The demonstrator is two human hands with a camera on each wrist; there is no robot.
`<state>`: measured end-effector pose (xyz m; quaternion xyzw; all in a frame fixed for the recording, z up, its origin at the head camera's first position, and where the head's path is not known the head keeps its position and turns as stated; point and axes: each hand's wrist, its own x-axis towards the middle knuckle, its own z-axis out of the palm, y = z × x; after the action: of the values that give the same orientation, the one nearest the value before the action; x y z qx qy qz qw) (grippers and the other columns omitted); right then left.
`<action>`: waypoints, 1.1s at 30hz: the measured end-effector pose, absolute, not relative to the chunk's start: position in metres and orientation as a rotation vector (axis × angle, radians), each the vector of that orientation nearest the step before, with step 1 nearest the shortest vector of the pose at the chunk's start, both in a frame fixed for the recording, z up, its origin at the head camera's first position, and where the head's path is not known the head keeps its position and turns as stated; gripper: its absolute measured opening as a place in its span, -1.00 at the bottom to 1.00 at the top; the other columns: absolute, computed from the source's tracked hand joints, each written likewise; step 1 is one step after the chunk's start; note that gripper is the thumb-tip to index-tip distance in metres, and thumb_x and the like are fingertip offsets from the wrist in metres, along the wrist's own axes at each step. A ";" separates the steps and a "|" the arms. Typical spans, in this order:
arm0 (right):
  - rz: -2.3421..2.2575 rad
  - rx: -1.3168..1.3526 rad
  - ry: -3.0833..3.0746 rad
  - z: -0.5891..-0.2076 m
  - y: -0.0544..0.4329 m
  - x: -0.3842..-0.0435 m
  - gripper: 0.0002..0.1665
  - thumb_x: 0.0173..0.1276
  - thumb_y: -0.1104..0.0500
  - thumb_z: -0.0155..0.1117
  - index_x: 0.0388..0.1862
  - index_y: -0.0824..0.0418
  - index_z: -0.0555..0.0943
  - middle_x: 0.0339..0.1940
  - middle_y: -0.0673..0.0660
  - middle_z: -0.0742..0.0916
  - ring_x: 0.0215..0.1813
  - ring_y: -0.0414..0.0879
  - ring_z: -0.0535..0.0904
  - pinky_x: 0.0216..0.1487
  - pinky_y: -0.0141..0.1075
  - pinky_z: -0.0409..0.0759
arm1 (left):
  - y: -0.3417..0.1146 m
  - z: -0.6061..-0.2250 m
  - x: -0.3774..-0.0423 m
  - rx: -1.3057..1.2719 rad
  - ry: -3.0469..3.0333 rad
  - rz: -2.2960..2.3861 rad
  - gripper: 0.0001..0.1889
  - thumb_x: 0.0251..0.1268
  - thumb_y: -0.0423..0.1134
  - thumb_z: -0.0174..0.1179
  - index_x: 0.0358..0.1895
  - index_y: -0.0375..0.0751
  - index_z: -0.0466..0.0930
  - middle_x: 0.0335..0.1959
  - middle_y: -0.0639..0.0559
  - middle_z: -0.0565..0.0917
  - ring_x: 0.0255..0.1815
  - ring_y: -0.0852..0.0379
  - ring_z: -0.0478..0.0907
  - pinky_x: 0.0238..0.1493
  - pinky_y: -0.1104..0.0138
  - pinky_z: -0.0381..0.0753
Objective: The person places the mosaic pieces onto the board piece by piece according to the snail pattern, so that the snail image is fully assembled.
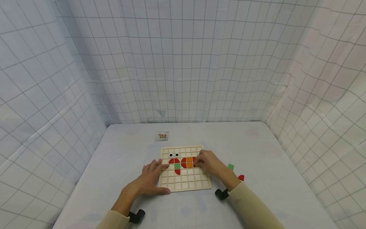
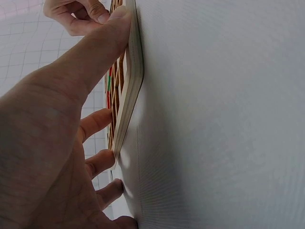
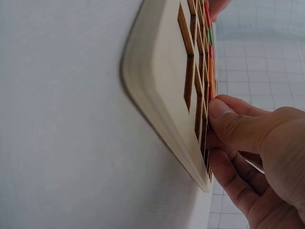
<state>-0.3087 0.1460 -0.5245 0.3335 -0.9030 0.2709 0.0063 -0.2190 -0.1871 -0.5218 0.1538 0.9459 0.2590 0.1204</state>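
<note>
A wooden grid board (image 1: 186, 184) lies on the white table. On it sit two eye tiles (image 1: 174, 155), red quarter-circle tiles (image 1: 177, 171), a green square tile (image 1: 177, 166) and orange square tiles (image 1: 189, 162). With fingers spread, my left hand (image 1: 150, 181) rests along the board's left side, thumb on its front edge. My right hand (image 1: 210, 162) reaches over the right side. Its thumb and bent fingers pinch a red tile (image 1: 194, 159) beside the orange squares, low at the grid; the fingertips partly hide it. In the right wrist view, the thumb (image 3: 223, 109) touches the grid.
Behind the board lies a small picture card (image 1: 162, 136). A loose green square (image 1: 231, 166) and a loose red quarter-circle (image 1: 241, 177) lie right of the board, near the right forearm. Grid-patterned curtains (image 1: 183, 79) enclose the table at the back and sides.
</note>
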 end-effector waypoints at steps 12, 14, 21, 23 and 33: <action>0.841 1.108 -2.783 -0.524 0.151 -0.306 -0.90 0.51 0.40 0.62 -0.10 0.27 0.96 -0.16 0.10 0.86 -0.11 -0.12 0.77 -0.10 -0.42 0.77 | -0.187 -0.525 -0.220 0.453 2.761 0.755 0.18 0.17 0.30 0.77 0.80 0.00 0.38 0.94 -0.33 0.14 0.93 -0.61 0.03 0.85 -0.61 -0.03; 0.850 1.109 -2.774 -0.523 0.152 -0.305 -0.91 0.51 0.39 0.62 -0.10 0.26 0.97 -0.15 0.10 0.87 -0.10 -0.11 0.78 -0.10 -0.42 0.77 | -0.187 -0.525 -0.220 0.451 2.762 0.754 0.18 0.17 0.30 0.77 0.80 0.00 0.38 0.94 -0.32 0.14 0.93 -0.61 0.03 0.85 -0.61 -0.03; 0.868 1.046 -2.747 -0.524 0.162 -0.301 -0.94 0.53 0.36 0.63 -0.15 0.24 0.96 -0.18 0.08 0.86 -0.16 -0.20 0.72 -0.14 -0.42 0.75 | -0.188 -0.524 -0.220 0.451 2.764 0.753 0.17 0.18 0.29 0.77 0.80 -0.01 0.38 0.94 -0.33 0.15 0.92 -0.62 0.03 0.87 -0.57 -0.01; 0.873 1.018 -2.733 -0.526 0.167 -0.300 -0.93 0.52 0.37 0.64 -0.15 0.23 0.96 -0.16 0.08 0.86 -0.16 -0.21 0.72 -0.13 -0.41 0.75 | -0.188 -0.524 -0.220 0.450 2.763 0.755 0.17 0.18 0.29 0.77 0.80 0.00 0.38 0.94 -0.32 0.15 0.92 -0.62 0.03 0.87 -0.56 -0.01; 0.841 0.817 -2.772 -0.527 0.199 -0.295 -0.87 0.50 0.33 0.67 -0.04 0.19 0.95 -0.09 0.04 0.84 -0.10 -0.19 0.75 -0.03 -0.33 0.81 | -0.188 -0.524 -0.220 0.453 2.764 0.758 0.17 0.17 0.29 0.77 0.80 0.01 0.38 0.95 -0.33 0.14 0.93 -0.62 0.02 0.85 -0.62 -0.04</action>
<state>-0.2953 0.1993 -0.5274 0.2708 -0.9190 0.2788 0.0659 -0.2203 -0.1881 -0.5242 0.1548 0.9457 0.2594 0.1198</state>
